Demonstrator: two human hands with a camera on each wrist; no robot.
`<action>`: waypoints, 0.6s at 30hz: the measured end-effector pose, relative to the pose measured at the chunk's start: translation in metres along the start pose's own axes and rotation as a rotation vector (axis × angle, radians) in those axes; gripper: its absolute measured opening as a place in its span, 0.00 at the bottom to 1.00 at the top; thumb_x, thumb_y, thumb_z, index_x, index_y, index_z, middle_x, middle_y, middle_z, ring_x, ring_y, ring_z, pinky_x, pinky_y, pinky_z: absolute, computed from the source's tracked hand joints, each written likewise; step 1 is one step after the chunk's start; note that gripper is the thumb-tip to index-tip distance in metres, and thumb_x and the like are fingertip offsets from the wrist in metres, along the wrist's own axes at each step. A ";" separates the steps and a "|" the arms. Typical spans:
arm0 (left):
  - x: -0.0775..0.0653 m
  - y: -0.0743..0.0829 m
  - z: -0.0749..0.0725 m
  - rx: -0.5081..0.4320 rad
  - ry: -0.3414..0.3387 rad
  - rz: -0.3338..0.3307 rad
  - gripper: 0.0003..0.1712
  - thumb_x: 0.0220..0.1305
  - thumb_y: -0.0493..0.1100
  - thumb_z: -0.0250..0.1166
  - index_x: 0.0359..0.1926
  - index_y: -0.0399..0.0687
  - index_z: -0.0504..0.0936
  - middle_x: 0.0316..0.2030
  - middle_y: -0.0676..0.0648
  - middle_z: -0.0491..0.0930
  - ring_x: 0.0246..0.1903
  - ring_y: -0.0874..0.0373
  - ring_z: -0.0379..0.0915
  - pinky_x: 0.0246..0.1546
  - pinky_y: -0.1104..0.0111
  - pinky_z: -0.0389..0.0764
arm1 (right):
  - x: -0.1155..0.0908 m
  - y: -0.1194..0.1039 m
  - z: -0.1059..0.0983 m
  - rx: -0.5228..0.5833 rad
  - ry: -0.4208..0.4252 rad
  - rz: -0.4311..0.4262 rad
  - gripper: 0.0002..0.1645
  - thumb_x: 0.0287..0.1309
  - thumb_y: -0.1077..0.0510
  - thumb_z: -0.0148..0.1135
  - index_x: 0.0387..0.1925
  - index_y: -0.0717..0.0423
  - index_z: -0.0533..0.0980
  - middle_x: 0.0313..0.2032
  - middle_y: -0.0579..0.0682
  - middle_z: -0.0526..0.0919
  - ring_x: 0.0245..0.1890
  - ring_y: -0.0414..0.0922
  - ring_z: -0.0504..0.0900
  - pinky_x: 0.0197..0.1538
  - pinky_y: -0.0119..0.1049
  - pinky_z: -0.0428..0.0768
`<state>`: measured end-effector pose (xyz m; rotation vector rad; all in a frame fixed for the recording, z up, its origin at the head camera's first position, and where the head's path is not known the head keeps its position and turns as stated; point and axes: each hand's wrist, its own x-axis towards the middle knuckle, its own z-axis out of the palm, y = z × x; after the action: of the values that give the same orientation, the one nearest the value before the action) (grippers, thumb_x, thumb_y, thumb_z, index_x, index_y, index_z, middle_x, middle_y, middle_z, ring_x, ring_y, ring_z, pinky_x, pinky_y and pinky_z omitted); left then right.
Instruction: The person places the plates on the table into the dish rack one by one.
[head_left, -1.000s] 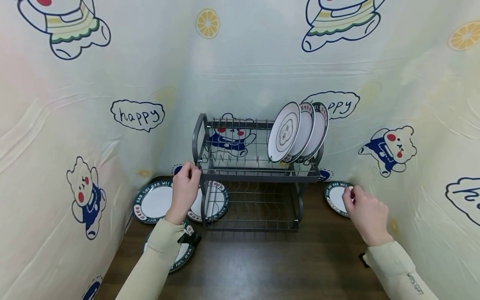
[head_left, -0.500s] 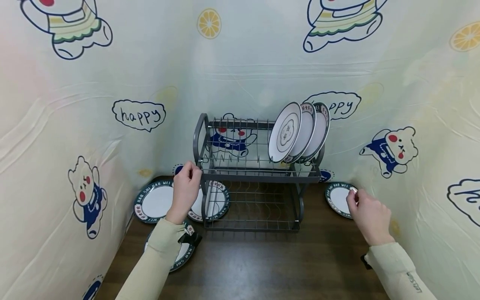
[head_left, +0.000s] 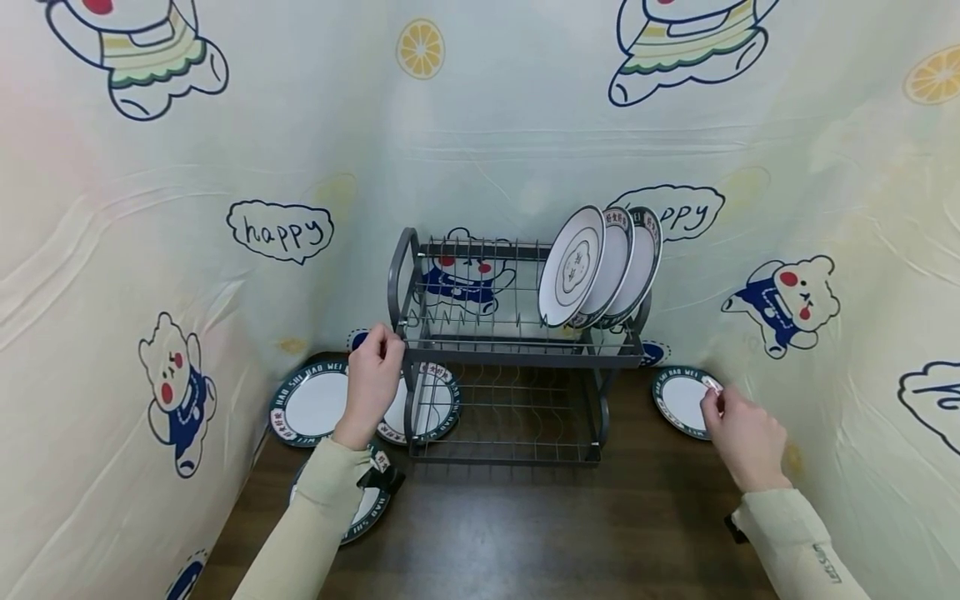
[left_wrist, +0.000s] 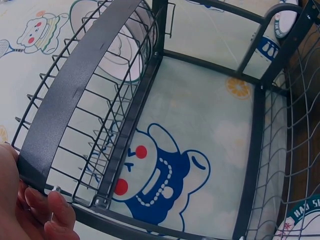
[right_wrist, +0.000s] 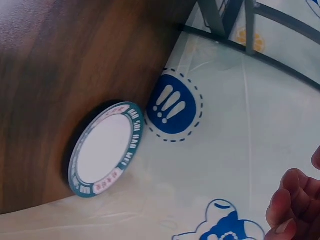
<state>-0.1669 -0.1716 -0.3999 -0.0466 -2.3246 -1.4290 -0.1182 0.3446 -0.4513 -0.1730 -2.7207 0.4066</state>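
My left hand (head_left: 371, 383) grips the left upright of a dark grey two-tier dish rack (head_left: 517, 358). In the left wrist view its fingers (left_wrist: 59, 207) curl round the frame at the end of the upper tier. Three white plates with patterned rims stand on edge at the right of that tier, the front plate (head_left: 572, 267) leaning. My right hand (head_left: 746, 437), fingers loosely bent and holding nothing, hovers near a small green-rimmed plate (head_left: 681, 400) lying on the table. The right wrist view shows this plate (right_wrist: 106, 150) apart from the fingers (right_wrist: 287, 200).
Several more green-rimmed plates lie left of the rack: one plate (head_left: 311, 404) at the back, another plate (head_left: 438, 400) partly behind the rack's lower tier, and a third plate (head_left: 367, 508) half hidden by my left sleeve. A patterned cloth (head_left: 480, 108) encloses the brown table (head_left: 525, 533).
My right hand has shifted slightly to the right and toward me, showing more of the small plate. The left hand keeps its hold on the rack, and the standing plates stay put.
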 end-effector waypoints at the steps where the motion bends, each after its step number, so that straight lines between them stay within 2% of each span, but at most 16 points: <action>1: 0.000 0.000 0.000 0.002 0.000 0.001 0.11 0.75 0.40 0.50 0.32 0.45 0.72 0.24 0.46 0.68 0.23 0.49 0.65 0.23 0.66 0.65 | 0.000 0.002 0.001 -0.002 -0.006 0.008 0.20 0.75 0.50 0.51 0.28 0.58 0.71 0.15 0.49 0.69 0.15 0.50 0.68 0.20 0.43 0.63; 13: 0.000 -0.002 0.001 0.004 0.011 0.026 0.12 0.75 0.39 0.50 0.31 0.46 0.71 0.22 0.46 0.67 0.20 0.52 0.64 0.21 0.67 0.64 | 0.000 0.021 0.019 -0.016 -0.090 0.079 0.25 0.76 0.46 0.46 0.24 0.55 0.69 0.16 0.51 0.69 0.17 0.53 0.70 0.21 0.46 0.62; 18: 0.000 -0.003 0.001 0.005 0.017 0.027 0.12 0.75 0.39 0.50 0.30 0.46 0.71 0.22 0.46 0.67 0.20 0.52 0.64 0.21 0.67 0.64 | 0.001 0.025 0.025 -0.005 -0.093 0.096 0.25 0.76 0.46 0.47 0.24 0.56 0.69 0.17 0.52 0.70 0.18 0.54 0.71 0.22 0.48 0.63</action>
<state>-0.1681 -0.1720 -0.4032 -0.0643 -2.3048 -1.4053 -0.1268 0.3622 -0.4807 -0.2940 -2.8131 0.4452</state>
